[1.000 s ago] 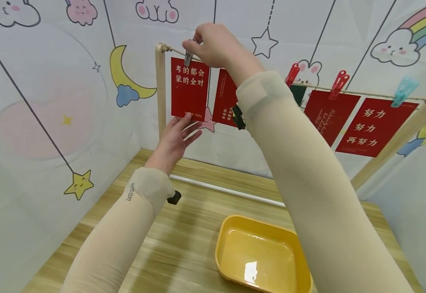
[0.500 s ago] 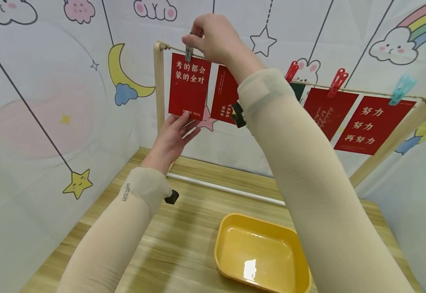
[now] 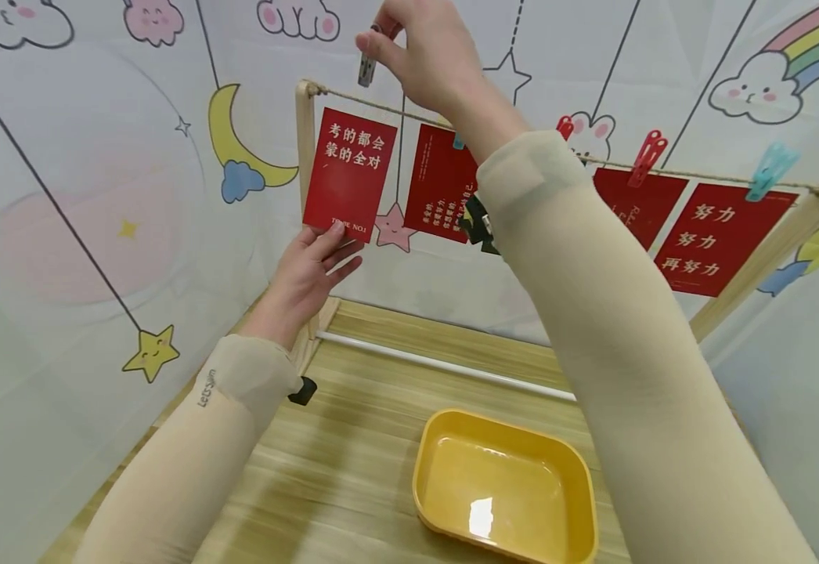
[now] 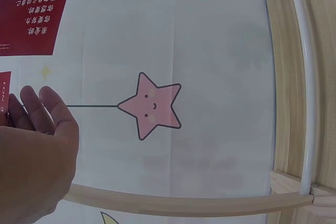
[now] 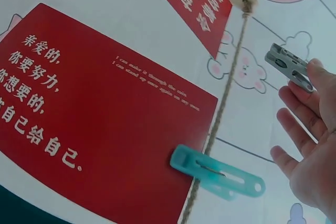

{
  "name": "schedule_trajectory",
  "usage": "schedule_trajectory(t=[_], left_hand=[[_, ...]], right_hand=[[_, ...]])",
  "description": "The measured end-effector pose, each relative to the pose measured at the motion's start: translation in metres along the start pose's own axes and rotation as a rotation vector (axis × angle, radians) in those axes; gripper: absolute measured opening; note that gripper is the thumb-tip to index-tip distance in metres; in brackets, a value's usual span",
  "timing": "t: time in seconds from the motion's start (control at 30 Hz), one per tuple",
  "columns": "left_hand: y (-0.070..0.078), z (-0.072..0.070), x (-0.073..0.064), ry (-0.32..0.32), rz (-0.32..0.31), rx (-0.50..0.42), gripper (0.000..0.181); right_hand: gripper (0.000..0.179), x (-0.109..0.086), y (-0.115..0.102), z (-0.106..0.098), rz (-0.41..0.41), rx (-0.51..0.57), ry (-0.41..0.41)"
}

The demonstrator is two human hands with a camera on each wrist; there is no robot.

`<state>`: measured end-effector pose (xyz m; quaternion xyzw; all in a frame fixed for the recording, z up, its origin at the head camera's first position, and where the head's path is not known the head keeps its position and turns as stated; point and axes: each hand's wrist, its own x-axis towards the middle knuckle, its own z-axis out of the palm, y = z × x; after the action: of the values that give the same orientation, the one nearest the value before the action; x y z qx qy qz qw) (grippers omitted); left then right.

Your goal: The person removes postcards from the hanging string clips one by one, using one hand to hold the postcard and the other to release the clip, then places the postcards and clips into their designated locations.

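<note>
My left hand (image 3: 311,270) pinches the lower edge of a red card (image 3: 350,176) with pale Chinese characters, thumb in front. The card stands tilted beside the left post, its top edge apart from any clip. Above the twine (image 3: 360,102), my right hand (image 3: 434,55) pinches a grey clothespin (image 5: 289,65) between thumb and fingers, clear of the twine and the card. The right wrist view shows a second red card (image 5: 105,114) hanging from the twine by a teal clothespin (image 5: 215,171). In the left wrist view, only a corner of the held card shows by the fingers.
Farther right, red clothespins (image 3: 647,158) and a light blue clothespin (image 3: 773,171) hold more red cards (image 3: 726,239) on the line. A wooden frame post (image 3: 307,157) stands at left. A yellow tray (image 3: 427,462) sits on the wood-grain surface below.
The grey clothespin has come off the card and twine and moved up with my right hand. My left hand has drawn the card slightly left and down, tilting it.
</note>
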<state>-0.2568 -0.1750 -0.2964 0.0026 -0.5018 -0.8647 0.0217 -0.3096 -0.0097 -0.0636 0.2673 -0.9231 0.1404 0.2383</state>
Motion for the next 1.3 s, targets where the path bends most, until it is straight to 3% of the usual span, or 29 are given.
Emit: schedule_trajectory(t=[0.13,0.47,0.9,1.1,1.3], left_hand=[[-0.001,-0.004,-0.007,-0.009,-0.013,0.015,0.047],[-0.009,-0.011,-0.026,-0.055,-0.082,0.06,0.04],[-0.031,-0.033,-0.054,-0.08,-0.138,0.138,0.025],[-0.047,-0.045,-0.065,-0.064,-0.178,0.153,0.023],[-0.062,-0.057,-0.08,-0.051,-0.248,0.209,0.035]], right_hand=[[0.041,-0.012,0.003,-0.008,-0.04,-0.006,0.026],[0.042,-0.065,0.013,-0.021,-0.191,0.034,0.003],[0.031,-0.125,0.027,-0.013,-0.343,0.143,-0.007],[0.025,-0.151,0.037,-0.003,-0.337,0.203,-0.04],[0.02,-0.179,0.049,0.009,-0.32,0.283,-0.069]])
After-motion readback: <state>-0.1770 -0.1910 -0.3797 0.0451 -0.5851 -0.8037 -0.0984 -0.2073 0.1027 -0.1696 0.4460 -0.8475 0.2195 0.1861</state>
